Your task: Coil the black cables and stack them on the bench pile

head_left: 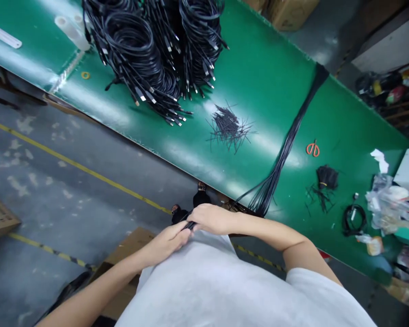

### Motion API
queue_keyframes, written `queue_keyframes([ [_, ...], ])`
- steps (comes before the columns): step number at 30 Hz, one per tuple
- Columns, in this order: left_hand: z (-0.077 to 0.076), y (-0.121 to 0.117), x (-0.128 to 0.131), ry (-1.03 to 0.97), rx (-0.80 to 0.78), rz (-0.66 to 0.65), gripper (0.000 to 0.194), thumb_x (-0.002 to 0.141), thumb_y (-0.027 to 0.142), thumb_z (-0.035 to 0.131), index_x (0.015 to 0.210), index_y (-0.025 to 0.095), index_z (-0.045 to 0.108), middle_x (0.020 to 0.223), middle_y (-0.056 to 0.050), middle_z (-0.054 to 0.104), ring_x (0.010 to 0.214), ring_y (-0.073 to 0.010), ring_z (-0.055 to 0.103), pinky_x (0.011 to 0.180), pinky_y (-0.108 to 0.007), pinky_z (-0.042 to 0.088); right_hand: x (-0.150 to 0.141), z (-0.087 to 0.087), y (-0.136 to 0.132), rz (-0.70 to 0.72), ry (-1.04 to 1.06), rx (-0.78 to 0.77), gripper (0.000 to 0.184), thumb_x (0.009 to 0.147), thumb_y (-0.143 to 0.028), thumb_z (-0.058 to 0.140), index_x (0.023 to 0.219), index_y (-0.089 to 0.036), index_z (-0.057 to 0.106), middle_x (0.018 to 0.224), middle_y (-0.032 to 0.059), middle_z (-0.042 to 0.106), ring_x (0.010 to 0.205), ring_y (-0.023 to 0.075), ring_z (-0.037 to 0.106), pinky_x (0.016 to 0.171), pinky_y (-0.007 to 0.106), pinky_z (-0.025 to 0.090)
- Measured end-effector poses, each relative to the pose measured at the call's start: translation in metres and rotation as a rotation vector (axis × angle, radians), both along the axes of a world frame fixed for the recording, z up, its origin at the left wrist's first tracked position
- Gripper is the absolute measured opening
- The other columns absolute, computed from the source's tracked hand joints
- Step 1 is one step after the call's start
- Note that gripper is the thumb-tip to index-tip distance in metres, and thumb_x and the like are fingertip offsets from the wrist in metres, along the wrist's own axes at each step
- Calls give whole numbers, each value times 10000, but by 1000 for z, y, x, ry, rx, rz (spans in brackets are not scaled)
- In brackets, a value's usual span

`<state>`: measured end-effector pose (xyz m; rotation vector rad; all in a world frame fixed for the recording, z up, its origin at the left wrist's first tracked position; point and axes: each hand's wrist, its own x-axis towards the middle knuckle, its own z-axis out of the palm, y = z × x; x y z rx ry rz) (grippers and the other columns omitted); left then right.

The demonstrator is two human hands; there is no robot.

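Observation:
Close to my white shirt, my left hand and my right hand meet with fingers closed around a black cable. Most of that cable is hidden by my fingers. To the right, a long bundle of straight black cables lies across the green table, its near ends drooping over the edge. A loose pile of short black ties is spread in the middle of the tabletop. Beyond it to the left are heaped several coiled black cables with metal plugs.
Orange-handled scissors, a banded bunch of black ties and a single coiled cable lie at the right. Plastic bags crowd the right end. A yellow tape roll rests left. Cardboard boxes stand on the floor.

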<state>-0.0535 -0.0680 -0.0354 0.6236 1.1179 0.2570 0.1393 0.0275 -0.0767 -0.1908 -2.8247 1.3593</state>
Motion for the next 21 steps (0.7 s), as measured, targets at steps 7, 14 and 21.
queue_keyframes([
  [7,-10,18,6,257,8,346,449,893,636,507,838,190,507,634,69,360,546,-87,292,506,-206,258,58,-63,164,-600,-188,250,363,1056,-268,328,1004,-147,666,883,45,639,790,121,494,763,229,379],
  [14,-3,50,13,116,-64,726,495,798,642,661,828,179,491,571,117,244,457,-37,176,429,-166,193,107,-140,269,-967,-243,303,212,948,-134,450,786,-127,587,740,22,468,692,129,257,668,276,218],
  [21,-5,67,25,-7,-42,832,502,773,622,704,806,173,484,558,117,258,439,-22,189,417,-155,190,131,-131,273,-1054,0,249,139,871,-184,468,812,-205,592,959,192,588,862,233,394,778,373,257],
])
